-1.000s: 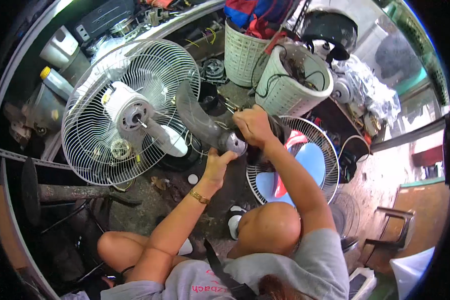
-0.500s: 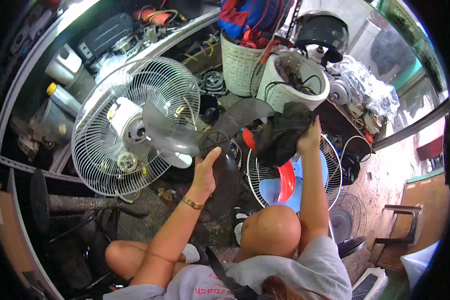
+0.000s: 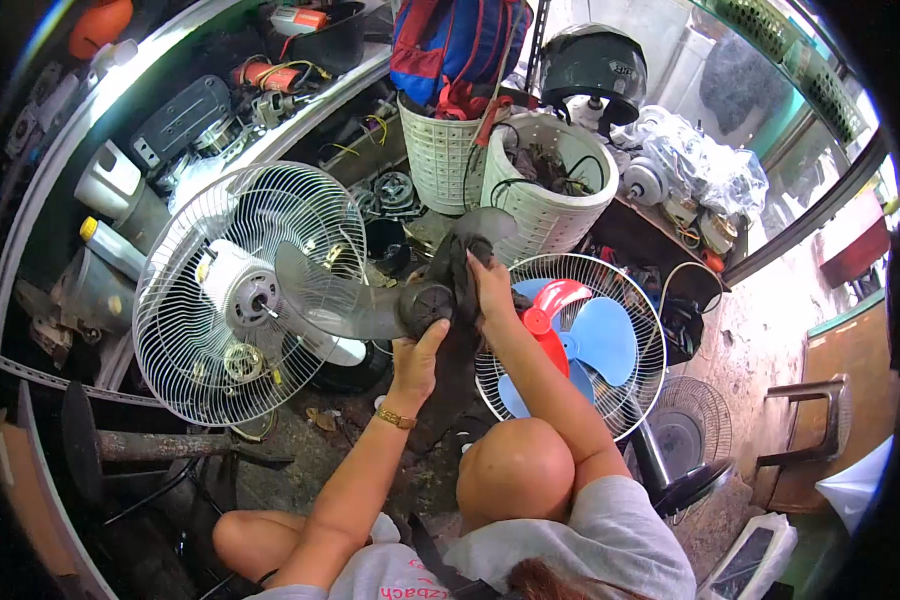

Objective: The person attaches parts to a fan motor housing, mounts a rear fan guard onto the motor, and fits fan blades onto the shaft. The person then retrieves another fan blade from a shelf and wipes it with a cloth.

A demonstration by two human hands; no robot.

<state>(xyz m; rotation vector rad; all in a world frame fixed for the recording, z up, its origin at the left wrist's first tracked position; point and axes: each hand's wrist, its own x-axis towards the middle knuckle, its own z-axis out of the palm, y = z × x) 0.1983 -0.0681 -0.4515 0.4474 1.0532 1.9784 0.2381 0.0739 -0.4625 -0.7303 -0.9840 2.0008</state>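
Observation:
My left hand (image 3: pixel 416 365) is closed round a dark translucent fan blade (image 3: pixel 332 295), with its thumb on the hub. A black cloth (image 3: pixel 462 262) is bunched in my right hand (image 3: pixel 491 288), which presses it against one of the blade's vanes. To the left stands a white fan (image 3: pixel 228 288) with its round rear grille and bare motor shaft facing me. At the right a second fan grille (image 3: pixel 660 375) holds a blue fan blade (image 3: pixel 607 340), with a red fan blade (image 3: pixel 540 322) lying over it.
Two white baskets (image 3: pixel 432 160) stand ahead, one with a blue and red backpack (image 3: pixel 460 50). A black helmet (image 3: pixel 592 75) and plastic-wrapped parts (image 3: pixel 695 165) sit at the back right. A metal stool (image 3: pixel 160 443) is at left; a loose grille (image 3: pixel 685 425) lies at right.
My right hand has brought the cloth left and down from beside the basket onto the fan blade. My left hand still grips the hub. The view has shifted slightly.

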